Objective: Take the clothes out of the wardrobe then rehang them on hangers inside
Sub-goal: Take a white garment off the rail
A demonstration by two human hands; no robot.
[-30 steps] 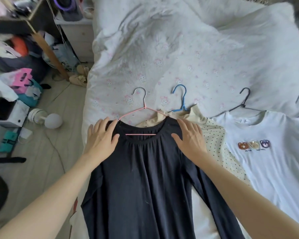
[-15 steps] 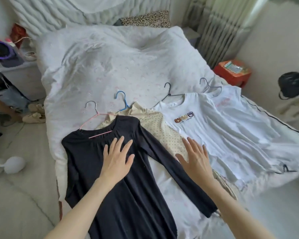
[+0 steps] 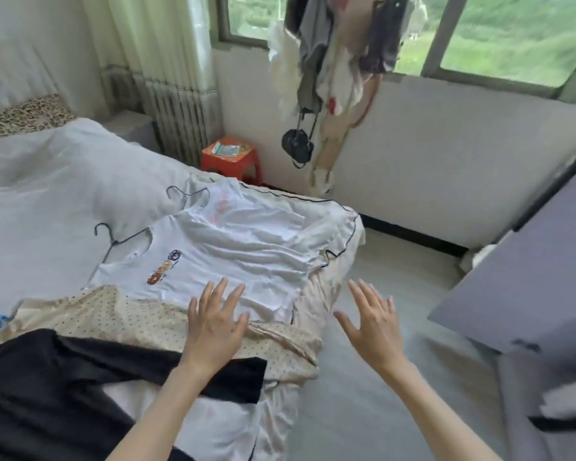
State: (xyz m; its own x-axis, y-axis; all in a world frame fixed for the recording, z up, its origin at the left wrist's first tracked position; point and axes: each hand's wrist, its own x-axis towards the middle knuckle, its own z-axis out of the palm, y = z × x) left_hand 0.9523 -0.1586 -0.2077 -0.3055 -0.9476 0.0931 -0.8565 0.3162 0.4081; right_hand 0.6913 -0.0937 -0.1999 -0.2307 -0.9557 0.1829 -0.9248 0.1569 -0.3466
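Both hands have lifted off the black top, left hand and right hand spread wide, holding nothing.

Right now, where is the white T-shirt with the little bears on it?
In the head view the white bear T-shirt lies flat on the bed, centre frame, between the dotted cream top and another white garment, just beyond the left hand.

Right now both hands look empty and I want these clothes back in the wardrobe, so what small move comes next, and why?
Probably reach the left hand to the black hanger of the white T-shirt and lift it. Both hands are open, the right hand hangs past the bed edge, and the shirt already sits on its hanger.
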